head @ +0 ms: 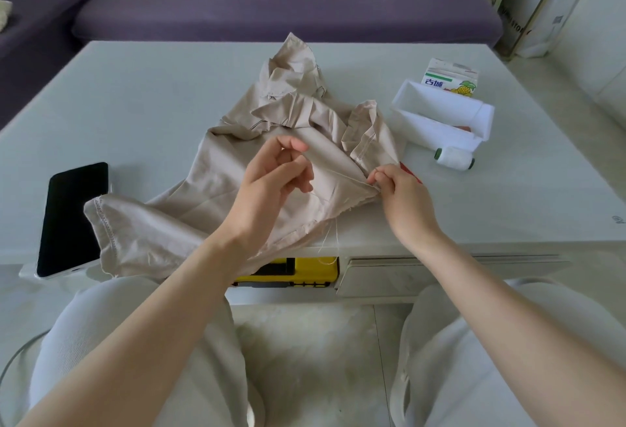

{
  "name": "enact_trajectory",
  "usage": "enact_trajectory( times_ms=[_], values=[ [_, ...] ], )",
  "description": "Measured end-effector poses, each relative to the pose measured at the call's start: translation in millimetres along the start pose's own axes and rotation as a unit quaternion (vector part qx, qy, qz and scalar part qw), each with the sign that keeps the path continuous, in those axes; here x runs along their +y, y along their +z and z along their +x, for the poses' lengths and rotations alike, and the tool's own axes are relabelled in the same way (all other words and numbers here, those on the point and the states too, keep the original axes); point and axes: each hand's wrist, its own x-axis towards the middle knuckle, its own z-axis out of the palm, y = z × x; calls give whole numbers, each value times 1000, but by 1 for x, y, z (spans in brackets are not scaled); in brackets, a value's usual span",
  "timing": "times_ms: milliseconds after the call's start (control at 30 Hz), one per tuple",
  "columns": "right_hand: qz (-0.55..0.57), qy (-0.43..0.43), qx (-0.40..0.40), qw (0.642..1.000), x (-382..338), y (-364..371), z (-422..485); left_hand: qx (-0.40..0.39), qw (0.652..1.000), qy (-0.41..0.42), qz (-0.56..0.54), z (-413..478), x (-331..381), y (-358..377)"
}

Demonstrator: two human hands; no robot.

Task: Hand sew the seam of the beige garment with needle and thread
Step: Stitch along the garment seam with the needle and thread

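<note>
A beige garment (189, 196) lies crumpled on a pale table (152, 105) near its front edge. The left hand (271, 182) pinches a fold of the cloth and the right hand (403, 199) pinches the frayed seam edge; the needle is too small to make out. Loose thread (330, 240) hangs over the table edge between the hands. A black phone (72, 220) lies left of the left hand, and a white spool (454, 157) sits beyond the right hand with open tabletop between them.

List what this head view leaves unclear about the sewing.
All head view.
Needle: too small to see where the right hand pinches the beige garment.
White box contents: hidden by its walls.
Red item: mostly covered by the right hand.
Yellow object: partly covered by the garment.
</note>
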Motion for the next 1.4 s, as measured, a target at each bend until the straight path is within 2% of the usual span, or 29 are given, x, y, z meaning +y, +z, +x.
enact_trajectory(
  times_ms=[133,267,333,400,467,533,667,933,1133,1300,1400],
  values=[
    [-24,-60,33,997,-1,4,-6,0,996,-1,87,-2,-2,2],
    [64,-118,68,989,-15,1,-13,-35,985,-23,169,-7,-6,7],
    [143,-109,23,983,-20,1,-17,-47,981,-28,188,-9,-9,9],
    [229,-77,-74,968,-26,1,-22,-57,978,-25,198,-9,-11,11],
    [250,-55,-156,954,-30,1,-25,-65,975,-23,211,-10,-11,14],
    [243,-45,-191,950,-33,1,-24,-71,973,-27,217,-11,-11,15],
    [205,-38,-184,960,-31,1,-21,-62,976,-34,208,-10,-12,15],
    [166,-29,-81,982,-18,-1,-8,-31,985,-28,167,-10,0,12],
    [75,-6,-13,997,-8,0,1,-26,998,4,62,-7,5,5],
    [33,35,-13,999,2,4,7,-22,999,37,-11,-8,10,0],
    [-17,37,-42,998,6,5,3,-25,999,34,14,-9,12,1]
  ],
)
